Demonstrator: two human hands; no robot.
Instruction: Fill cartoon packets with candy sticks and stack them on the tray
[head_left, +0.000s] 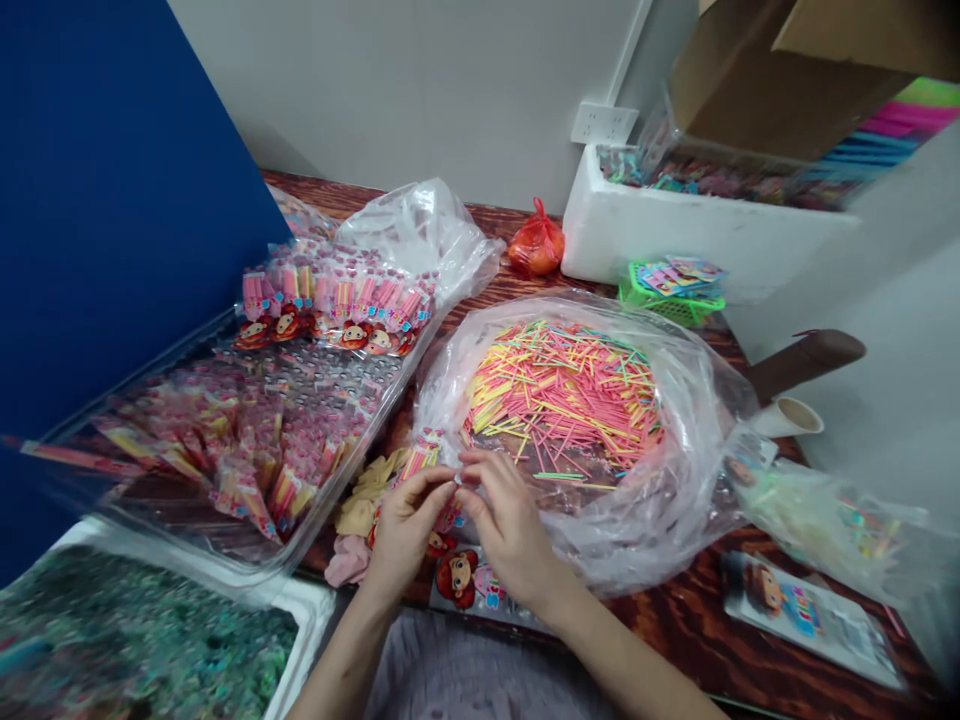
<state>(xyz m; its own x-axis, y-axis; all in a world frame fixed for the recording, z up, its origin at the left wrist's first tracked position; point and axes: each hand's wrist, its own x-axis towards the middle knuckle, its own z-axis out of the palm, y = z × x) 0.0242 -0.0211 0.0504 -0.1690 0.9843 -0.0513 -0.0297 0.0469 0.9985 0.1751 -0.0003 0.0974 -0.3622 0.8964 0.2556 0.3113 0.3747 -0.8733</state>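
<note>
Pinch of left hand (401, 525) and right hand (510, 520) on whitish scrap (458, 479), mostly hidden, near front edge of worktop (660, 630).

1. Cannot identify whitish item (458, 479) between fingertips of left hand (407, 522) and right hand (506, 522); too small.
2. Cannot view printed packet (459, 580) whole; partly covered by right hand.
3. Cannot make out greenish contents (150, 630) of foam box (313, 606); blurred, cut off by left and bottom edges.
4. Cannot see cardboard box (750, 85) whole; cut off by top edge.
5. Cannot resolve contents (870, 530) of clear bag (799, 510); blurred.
</note>
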